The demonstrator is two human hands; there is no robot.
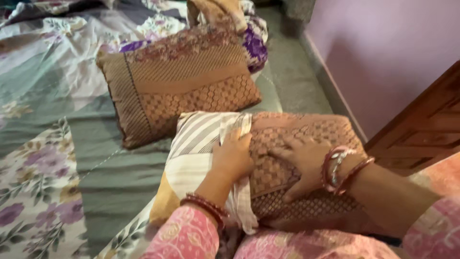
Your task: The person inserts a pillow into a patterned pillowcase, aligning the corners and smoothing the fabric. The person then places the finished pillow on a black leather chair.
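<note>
Two pillows [182, 81], floral bedsheet [38, 182], pink wall [383, 52]

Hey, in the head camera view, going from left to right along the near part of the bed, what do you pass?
Floral bedsheet → green mattress cover → striped pillowcase → left hand gripping the striped pillowcase's edge → brown patterned pillow → right hand flat on the pillow → wooden door.
</note>
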